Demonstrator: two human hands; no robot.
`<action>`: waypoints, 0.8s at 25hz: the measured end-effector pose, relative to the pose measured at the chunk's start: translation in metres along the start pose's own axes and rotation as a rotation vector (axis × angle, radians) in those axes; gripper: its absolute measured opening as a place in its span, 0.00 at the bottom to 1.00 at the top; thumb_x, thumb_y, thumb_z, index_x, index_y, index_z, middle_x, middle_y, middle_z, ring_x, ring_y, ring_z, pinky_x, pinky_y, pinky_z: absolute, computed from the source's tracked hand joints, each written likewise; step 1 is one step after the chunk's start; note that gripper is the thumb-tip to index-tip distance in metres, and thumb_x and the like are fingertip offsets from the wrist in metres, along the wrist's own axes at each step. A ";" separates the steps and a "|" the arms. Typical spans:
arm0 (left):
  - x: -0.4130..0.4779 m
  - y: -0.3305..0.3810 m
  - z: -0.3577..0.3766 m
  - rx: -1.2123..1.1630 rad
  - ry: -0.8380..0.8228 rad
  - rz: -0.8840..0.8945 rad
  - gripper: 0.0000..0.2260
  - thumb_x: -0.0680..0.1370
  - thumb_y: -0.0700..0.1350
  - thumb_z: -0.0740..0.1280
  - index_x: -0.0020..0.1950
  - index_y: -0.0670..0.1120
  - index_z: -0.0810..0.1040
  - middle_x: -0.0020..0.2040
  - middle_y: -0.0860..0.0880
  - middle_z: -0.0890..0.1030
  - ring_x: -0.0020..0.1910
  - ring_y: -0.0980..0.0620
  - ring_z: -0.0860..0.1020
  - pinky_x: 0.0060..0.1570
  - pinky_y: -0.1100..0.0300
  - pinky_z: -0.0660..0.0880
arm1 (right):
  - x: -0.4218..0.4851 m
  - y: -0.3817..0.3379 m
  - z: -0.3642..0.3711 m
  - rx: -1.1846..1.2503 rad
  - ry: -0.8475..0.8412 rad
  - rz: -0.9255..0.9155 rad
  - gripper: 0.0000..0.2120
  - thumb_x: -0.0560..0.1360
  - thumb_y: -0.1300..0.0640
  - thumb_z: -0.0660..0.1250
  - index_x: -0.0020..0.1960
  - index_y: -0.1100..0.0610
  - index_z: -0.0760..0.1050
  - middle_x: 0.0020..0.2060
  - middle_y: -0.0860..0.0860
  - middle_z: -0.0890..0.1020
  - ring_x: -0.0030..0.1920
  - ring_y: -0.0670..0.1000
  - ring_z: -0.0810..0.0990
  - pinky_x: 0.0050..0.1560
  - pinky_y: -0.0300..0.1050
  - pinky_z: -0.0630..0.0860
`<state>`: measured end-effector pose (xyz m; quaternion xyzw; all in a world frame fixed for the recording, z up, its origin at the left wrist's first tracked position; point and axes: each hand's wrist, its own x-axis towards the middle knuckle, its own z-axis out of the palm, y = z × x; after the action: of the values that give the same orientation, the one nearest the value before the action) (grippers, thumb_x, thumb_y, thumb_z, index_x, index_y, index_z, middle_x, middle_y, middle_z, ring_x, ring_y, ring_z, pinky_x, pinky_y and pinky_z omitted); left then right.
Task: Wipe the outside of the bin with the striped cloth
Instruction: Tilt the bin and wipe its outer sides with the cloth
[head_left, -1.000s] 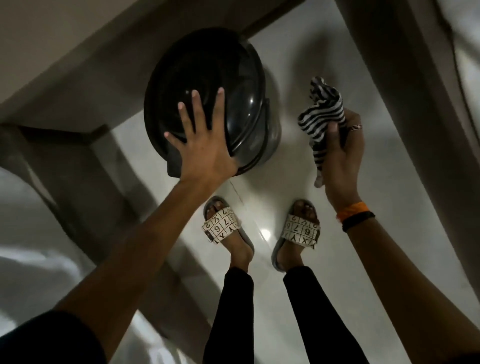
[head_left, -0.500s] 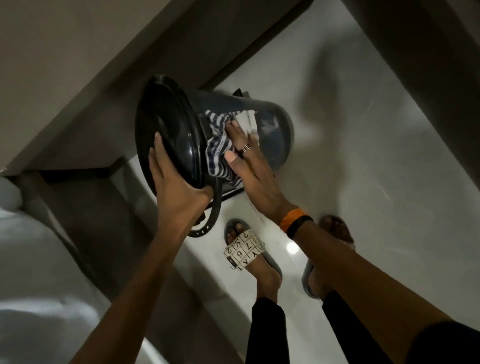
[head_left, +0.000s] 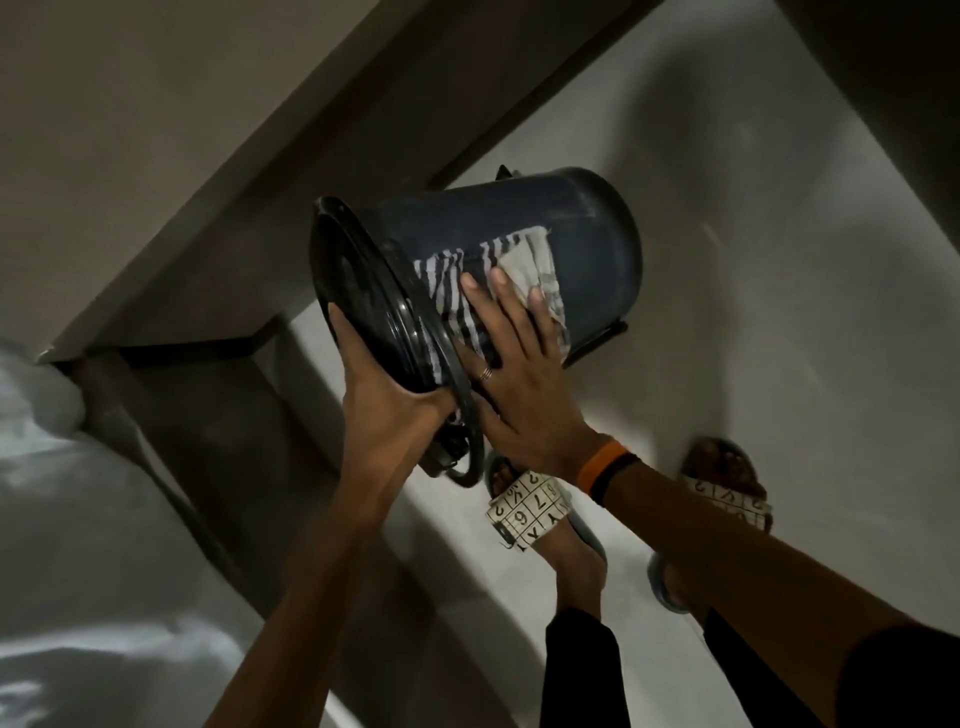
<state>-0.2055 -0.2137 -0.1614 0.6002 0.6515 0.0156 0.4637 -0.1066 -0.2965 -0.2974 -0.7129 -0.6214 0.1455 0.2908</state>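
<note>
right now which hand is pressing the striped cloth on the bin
The right hand, with the ring and orange wristband, lies flat on the striped cloth against the bin wall. The left hand grips the lid edge instead.

One view only, from a camera worn on the person's head. It looks steeply down and forward, close above both outstretched arms. The tilted bin (head_left: 519, 249) sits near the middle of the frame, with the left hand (head_left: 384, 410) and right hand (head_left: 524, 384) just below it. The floor (head_left: 753, 322) fills the right side, and the person's feet appear near the bottom edge. Wide-angle bending slants the wall at left.
</note>
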 end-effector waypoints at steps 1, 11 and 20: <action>-0.001 0.000 0.002 -0.005 -0.024 0.019 0.57 0.62 0.46 0.80 0.80 0.58 0.44 0.70 0.49 0.76 0.65 0.48 0.78 0.63 0.40 0.77 | -0.005 0.007 -0.001 -0.016 0.010 -0.032 0.29 0.83 0.39 0.54 0.82 0.47 0.58 0.83 0.59 0.55 0.84 0.63 0.51 0.82 0.67 0.43; -0.010 0.007 0.039 0.022 0.142 0.015 0.53 0.66 0.36 0.75 0.80 0.59 0.46 0.75 0.47 0.69 0.68 0.45 0.74 0.62 0.46 0.79 | 0.004 0.043 -0.022 0.087 0.192 0.562 0.33 0.81 0.33 0.53 0.81 0.47 0.59 0.83 0.60 0.54 0.84 0.65 0.47 0.81 0.70 0.41; -0.045 -0.011 0.071 0.142 0.124 0.180 0.57 0.64 0.30 0.78 0.81 0.55 0.48 0.81 0.51 0.54 0.79 0.52 0.59 0.70 0.53 0.71 | -0.017 0.117 -0.067 0.216 0.219 0.878 0.36 0.78 0.35 0.48 0.80 0.52 0.63 0.82 0.58 0.60 0.84 0.61 0.52 0.81 0.68 0.51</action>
<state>-0.1770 -0.2909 -0.1818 0.6854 0.6220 0.0482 0.3756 0.0217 -0.3358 -0.3172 -0.8853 -0.2078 0.2425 0.3381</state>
